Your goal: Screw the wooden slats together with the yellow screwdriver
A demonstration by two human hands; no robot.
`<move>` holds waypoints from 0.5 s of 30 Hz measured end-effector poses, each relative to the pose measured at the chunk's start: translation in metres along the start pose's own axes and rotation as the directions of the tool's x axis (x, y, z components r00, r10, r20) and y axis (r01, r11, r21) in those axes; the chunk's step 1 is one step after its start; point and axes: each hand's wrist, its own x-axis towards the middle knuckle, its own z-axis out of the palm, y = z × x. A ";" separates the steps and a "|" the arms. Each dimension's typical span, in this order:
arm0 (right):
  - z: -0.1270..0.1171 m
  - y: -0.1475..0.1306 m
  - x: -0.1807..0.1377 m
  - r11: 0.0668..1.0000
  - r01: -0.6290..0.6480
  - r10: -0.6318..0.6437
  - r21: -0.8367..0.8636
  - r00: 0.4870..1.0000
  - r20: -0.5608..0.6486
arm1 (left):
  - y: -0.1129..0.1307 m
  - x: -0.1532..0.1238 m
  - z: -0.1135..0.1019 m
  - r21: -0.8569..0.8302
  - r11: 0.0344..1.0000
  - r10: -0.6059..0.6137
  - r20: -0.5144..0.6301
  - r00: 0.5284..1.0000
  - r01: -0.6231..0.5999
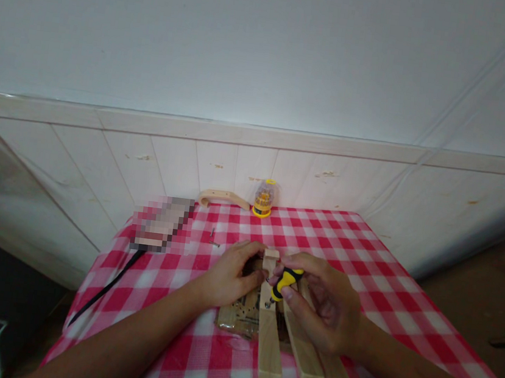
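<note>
My right hand (328, 305) is closed around a yellow and black screwdriver (287, 284), its tip down at a screw (267, 305) in the nearest wooden slat (270, 347). With fingers and thumb at the slat's upper left edge, my left hand (235, 276) grips it. A small wooden block (271, 254) shows at the slat's far end. Two more wooden slats, a middle one (306, 349) and a right one (339, 371), fan out beneath my right hand, which hides their upper parts. Under the slats lies a brown, tape-wrapped piece (230, 318) with dark marks.
A red and white checkered cloth (179, 339) covers the table. At the back are a curved wooden piece (224, 196) and a yellow bit case (263, 199) with a clear top. Two loose screws (214, 244) lie left of centre. A pixelated object (163, 224) with a black strap (106, 287) sits farther left.
</note>
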 end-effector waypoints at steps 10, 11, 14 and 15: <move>0.001 0.002 -0.001 0.997 0.028 -0.031 -0.075 0.999 -0.042 | 0.001 -0.001 0.000 0.026 1.000 0.015 0.001 1.000 -0.015; 0.001 0.002 0.000 0.995 0.032 -0.037 -0.093 0.998 -0.049 | 0.000 -0.001 0.000 0.025 1.000 0.017 -0.001 1.000 -0.017; 0.002 0.004 0.000 0.989 0.041 -0.052 -0.142 0.996 -0.078 | 0.000 -0.001 0.000 0.035 0.999 0.009 -0.005 1.000 -0.009; 0.002 0.005 -0.001 0.988 0.039 -0.054 -0.151 0.994 -0.091 | 0.000 0.000 0.000 0.042 0.999 0.005 -0.006 1.000 -0.005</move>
